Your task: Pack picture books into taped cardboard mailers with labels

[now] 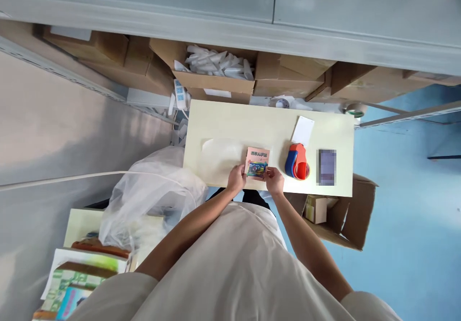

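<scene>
My left hand (236, 179) and right hand (274, 181) pinch the pink booklet (257, 155) by opposite edges; tape dispenser (296, 161) sits right of booklet. Looks like positioning; moving it calls for even grip.

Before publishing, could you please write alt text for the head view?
A person's left hand and right hand hold a pink booklet at a cream table. Right of it are a tape dispenser, white card and pixelated rectangle; cardboard boxes stand behind.
</scene>
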Available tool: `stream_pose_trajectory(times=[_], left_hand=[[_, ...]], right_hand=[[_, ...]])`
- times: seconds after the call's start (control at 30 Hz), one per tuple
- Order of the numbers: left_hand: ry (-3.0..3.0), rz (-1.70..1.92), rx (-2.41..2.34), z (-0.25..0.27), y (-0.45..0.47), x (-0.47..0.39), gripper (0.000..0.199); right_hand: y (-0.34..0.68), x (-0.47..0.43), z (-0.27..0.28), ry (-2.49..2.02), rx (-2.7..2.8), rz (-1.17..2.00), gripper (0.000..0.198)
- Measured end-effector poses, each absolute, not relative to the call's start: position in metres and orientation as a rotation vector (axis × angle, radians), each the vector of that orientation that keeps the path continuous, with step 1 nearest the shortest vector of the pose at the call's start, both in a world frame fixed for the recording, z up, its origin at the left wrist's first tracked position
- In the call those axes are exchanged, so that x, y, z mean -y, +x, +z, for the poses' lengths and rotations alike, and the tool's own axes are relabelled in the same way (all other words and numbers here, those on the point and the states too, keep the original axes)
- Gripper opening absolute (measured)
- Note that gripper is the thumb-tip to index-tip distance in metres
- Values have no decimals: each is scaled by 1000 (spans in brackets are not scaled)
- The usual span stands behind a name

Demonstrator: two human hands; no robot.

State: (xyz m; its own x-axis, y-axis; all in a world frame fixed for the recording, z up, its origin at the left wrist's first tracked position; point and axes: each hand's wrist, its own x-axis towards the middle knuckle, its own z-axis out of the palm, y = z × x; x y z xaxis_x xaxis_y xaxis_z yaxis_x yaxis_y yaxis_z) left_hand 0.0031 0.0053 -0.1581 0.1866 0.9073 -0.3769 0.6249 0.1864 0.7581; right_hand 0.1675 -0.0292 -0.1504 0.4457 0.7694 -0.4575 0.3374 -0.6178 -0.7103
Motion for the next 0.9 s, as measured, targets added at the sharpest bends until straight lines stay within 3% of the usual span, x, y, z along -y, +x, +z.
stream_pose_trajectory(times=[0.2,0.37,0.57,0.8,0.9], left_hand=[[1763,168,-1577,-155,12,2,54],[1906,105,-1464,-149,17,3,59],[1919,21,-1469,-150,20,2,60],[1922,49,-1429,-154,15,1,61],[1900,104,-1426,-159,12,2,61]], right_hand=[[176,34,-165,-2221,1175,994,27],[174,42,-169,-2185,1259,802,54],[169,25,-172,-2118,867,1138,73],[187,-1,-172,-2045,744,1303,37],[185,1,-168,-1979,727,1327,34]])
